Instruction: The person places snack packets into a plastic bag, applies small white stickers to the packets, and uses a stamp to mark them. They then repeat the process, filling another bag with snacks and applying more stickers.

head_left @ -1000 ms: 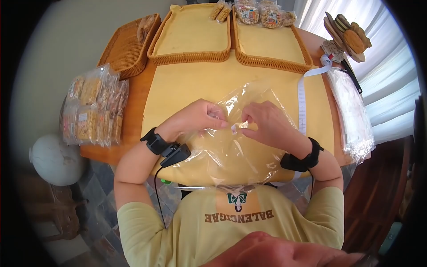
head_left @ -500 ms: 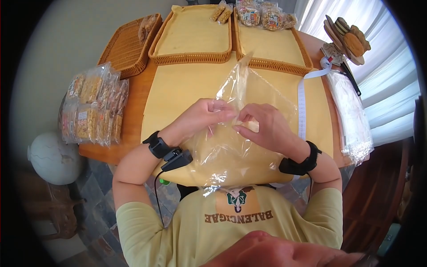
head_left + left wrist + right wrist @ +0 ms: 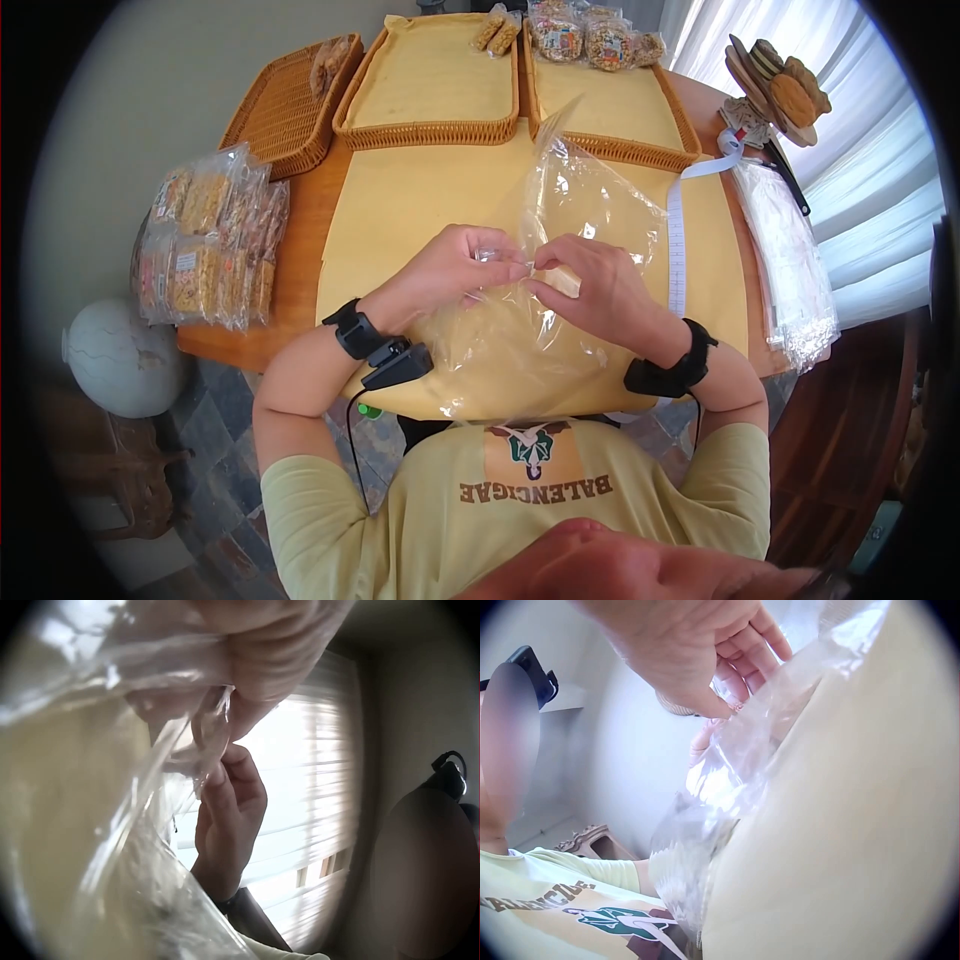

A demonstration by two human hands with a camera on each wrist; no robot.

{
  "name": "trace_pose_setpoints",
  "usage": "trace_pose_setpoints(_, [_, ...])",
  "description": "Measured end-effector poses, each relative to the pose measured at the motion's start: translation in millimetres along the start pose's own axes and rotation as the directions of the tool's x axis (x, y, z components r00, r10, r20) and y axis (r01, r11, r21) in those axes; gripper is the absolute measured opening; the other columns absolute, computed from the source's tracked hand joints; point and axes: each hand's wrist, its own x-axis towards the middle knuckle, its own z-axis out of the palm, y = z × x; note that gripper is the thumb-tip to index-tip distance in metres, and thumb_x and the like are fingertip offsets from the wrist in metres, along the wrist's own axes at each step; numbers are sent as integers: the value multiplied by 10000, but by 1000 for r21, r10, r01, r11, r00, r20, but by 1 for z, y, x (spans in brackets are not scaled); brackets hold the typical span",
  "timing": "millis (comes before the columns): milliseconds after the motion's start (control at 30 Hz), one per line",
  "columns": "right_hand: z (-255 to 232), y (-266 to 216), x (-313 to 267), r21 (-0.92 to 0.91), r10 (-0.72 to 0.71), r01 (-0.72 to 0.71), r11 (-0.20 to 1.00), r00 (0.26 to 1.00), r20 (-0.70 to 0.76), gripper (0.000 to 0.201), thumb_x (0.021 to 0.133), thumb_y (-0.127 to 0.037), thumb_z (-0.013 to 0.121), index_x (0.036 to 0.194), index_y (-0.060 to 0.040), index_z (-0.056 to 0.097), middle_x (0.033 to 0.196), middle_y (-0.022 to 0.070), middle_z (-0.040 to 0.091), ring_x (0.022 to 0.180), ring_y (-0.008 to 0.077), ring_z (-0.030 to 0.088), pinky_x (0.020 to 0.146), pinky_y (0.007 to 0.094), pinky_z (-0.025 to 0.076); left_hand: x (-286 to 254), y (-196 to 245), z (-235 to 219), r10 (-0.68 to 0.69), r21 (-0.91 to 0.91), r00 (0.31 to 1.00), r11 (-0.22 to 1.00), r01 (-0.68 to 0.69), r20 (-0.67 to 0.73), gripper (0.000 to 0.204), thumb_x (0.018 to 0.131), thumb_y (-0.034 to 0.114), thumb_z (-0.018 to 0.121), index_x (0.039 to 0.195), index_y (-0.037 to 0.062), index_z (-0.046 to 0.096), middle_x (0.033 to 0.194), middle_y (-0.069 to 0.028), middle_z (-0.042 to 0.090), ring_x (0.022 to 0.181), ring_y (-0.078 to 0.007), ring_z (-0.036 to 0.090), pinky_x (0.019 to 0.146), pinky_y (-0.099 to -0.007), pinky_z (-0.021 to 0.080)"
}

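A large clear plastic bag (image 3: 595, 190) hangs between both hands above the yellow sheet, one corner standing up toward the trays. My left hand (image 3: 462, 265) pinches its film between thumb and fingers, and the film partly covers the fingers. From the other side my right hand (image 3: 600, 285) pinches the bag between thumb and index finger, its fingertips right beside the left ones. In the left wrist view, the right hand (image 3: 234, 817) meets the left at a gathered bit of film. Creased film (image 3: 727, 772) runs below the right hand in the right wrist view.
Wicker trays (image 3: 430, 130) line the table's back, some holding packed snacks (image 3: 610, 42). Bagged snacks (image 3: 210, 240) are stacked at left. At right lie a white tape measure (image 3: 677, 235) and a pile of clear bags (image 3: 785, 250). A yellow sheet (image 3: 390, 190) covers the table's middle.
The bag's far corner has risen and swung away toward the trays. Both hands have drawn together until their fingertips are side by side on the film.
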Motion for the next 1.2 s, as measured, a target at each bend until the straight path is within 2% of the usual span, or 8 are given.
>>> trace_pose_setpoints(233, [3, 5, -2, 53, -33, 35, 998, 998, -49, 161, 738, -165, 652, 826, -58, 571, 735, 91, 609, 634, 270, 605, 546, 342, 479, -5, 6, 2, -6, 81, 1000, 997, 8, -21, 218, 793, 299, 659, 878, 99, 631, 669, 74, 538, 533, 4, 418, 450, -148, 313])
trace_pose_setpoints(367, [0, 0, -2, 35, 33, -33, 999, 999, 4, 157, 740, -156, 641, 837, -49, 582, 729, 110, 604, 635, 280, 601, 555, 345, 481, -4, 4, 4, 6, 88, 999, 996, -3, -31, 213, 800, 291, 652, 885, 96, 645, 658, 76, 537, 516, 7, 399, 443, -149, 298])
trace_pose_setpoints(533, [7, 1, -4, -27, -51, 50, 998, 998, -34, 184, 767, -190, 588, 831, -17, 577, 707, 141, 590, 627, 302, 587, 569, 379, 478, -3, 5, 9, -26, 60, 994, 998, 32, -103, 154, 814, 232, 636, 878, 93, 646, 606, 92, 473, 496, 13, 370, 423, -141, 261])
trace_pose_setpoints(667, [6, 0, -4, -64, -23, 21, 998, 999, -28, 185, 777, -199, 556, 802, -16, 565, 688, 140, 586, 617, 308, 584, 561, 397, 473, -3, 5, 11, -32, 40, 993, 999, 36, -111, 154, 820, 213, 628, 881, 73, 642, 590, 87, 462, 477, 7, 359, 408, -149, 258])
trace_pose_setpoints(767, [6, -3, -5, -121, 31, -32, 992, 999, -8, 123, 761, -147, 573, 800, -32, 588, 682, 93, 595, 584, 269, 588, 526, 354, 473, -3, 3, 11, -46, 65, 989, 996, 56, -141, 206, 811, 267, 642, 897, 80, 658, 625, 93, 502, 498, 13, 374, 439, -151, 283])
trace_pose_setpoints(867, [6, -2, -5, -126, 7, -8, 992, 1000, -10, 128, 760, -155, 558, 766, -28, 578, 660, 90, 583, 571, 268, 582, 518, 357, 468, -1, -1, 11, -41, 53, 990, 997, 49, -136, 202, 809, 261, 647, 893, 78, 656, 625, 93, 497, 496, 13, 376, 434, -150, 283])
trace_pose_setpoints(933, [6, -1, -5, -91, 6, -4, 996, 1000, 21, 177, 770, -170, 519, 677, -19, 520, 633, 140, 568, 574, 324, 573, 534, 403, 469, 0, -1, 12, -39, 44, 986, 998, 47, -163, 194, 805, 254, 653, 890, 79, 654, 622, 93, 491, 495, 14, 373, 426, -150, 278])
trace_pose_setpoints(1200, [13, 5, -5, -265, -128, 135, 955, 991, 45, 156, 734, -134, 541, 638, -13, 520, 587, 127, 545, 541, 272, 584, 482, 362, 472, -1, 1, 15, -10, 62, 981, 998, 23, -192, 194, 817, 243, 636, 904, 70, 647, 660, 82, 527, 514, 18, 395, 429, -146, 294])
